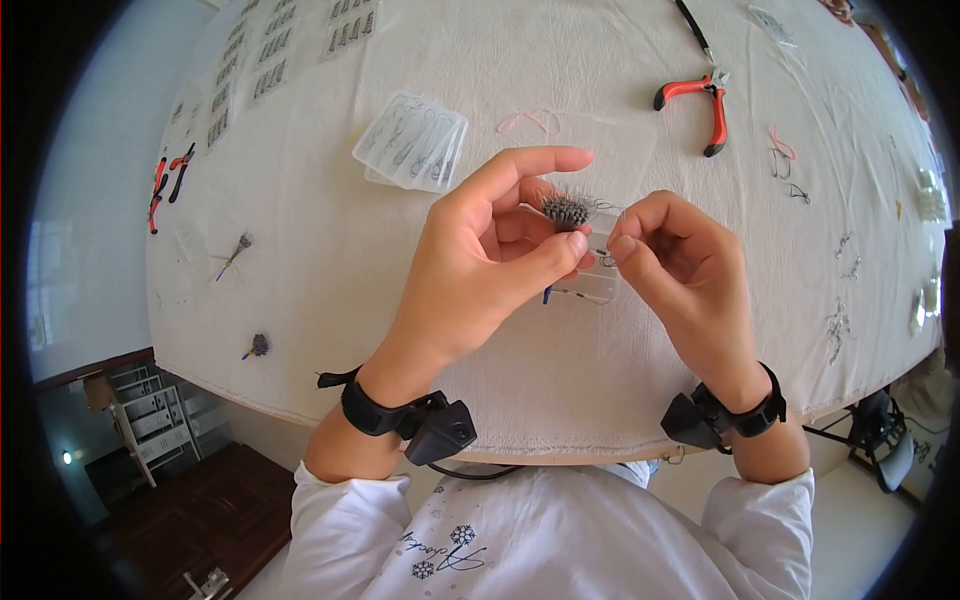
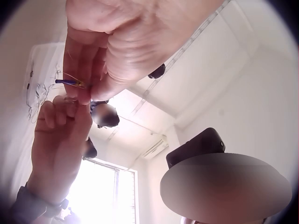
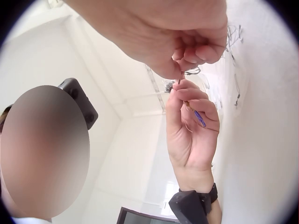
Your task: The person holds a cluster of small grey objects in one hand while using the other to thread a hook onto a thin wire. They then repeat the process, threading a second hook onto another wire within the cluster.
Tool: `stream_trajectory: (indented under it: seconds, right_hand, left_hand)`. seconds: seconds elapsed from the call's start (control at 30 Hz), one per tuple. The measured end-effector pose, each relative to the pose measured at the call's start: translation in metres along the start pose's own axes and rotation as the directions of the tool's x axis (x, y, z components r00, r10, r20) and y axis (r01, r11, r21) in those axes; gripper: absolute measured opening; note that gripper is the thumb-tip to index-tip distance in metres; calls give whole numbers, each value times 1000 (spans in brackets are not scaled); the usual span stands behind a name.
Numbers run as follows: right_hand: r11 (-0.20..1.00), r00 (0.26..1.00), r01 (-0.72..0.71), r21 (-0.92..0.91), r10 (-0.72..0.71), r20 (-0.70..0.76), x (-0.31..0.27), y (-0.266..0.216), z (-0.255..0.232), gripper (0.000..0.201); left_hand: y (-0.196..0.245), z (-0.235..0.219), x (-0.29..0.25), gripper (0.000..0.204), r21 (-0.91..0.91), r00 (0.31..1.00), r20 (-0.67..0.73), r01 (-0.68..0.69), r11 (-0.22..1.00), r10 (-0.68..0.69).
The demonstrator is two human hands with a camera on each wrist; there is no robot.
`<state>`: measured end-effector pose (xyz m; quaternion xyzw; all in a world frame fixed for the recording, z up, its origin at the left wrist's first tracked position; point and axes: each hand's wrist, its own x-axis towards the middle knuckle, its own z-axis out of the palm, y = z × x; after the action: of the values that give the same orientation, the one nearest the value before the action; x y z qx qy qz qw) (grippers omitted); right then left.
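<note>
My left hand [image 1: 480, 240] pinches a brush-like bundle of small dark grey pieces on fine wires [image 1: 566, 210] between thumb and fingers, its index finger raised. A narrow blue end [image 2: 65, 82] of the bundle pokes out below the fingers in both wrist views. Close on the right, my right hand [image 1: 685, 255] brings thumb and forefinger together on a thin wire strand beside the bundle. What its fingertips cover is hidden. Under the hands lies a clear compartment tray [image 1: 600, 284] with small wire pieces, partly covered by them.
A clear plastic box [image 1: 415, 140] with wire loops sits beyond the left hand. Red-handled pliers [image 1: 718, 110] lie at the back right. Two more bundles, one higher [image 1: 236, 254] and one lower [image 1: 258, 345], are at left. Loose wire pieces [image 1: 838, 330] lie at right.
</note>
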<state>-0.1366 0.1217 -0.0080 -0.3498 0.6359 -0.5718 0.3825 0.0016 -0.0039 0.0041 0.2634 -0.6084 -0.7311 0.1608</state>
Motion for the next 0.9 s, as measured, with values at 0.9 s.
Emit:
stream_trajectory:
  seconds: [0.9]
  right_hand:
    - [989, 993, 105, -100, -110, -45, -1, 4, 8, 3]
  left_hand:
    - [-13, 2, 1, 36, -12, 973, -100, -208, 978, 206]
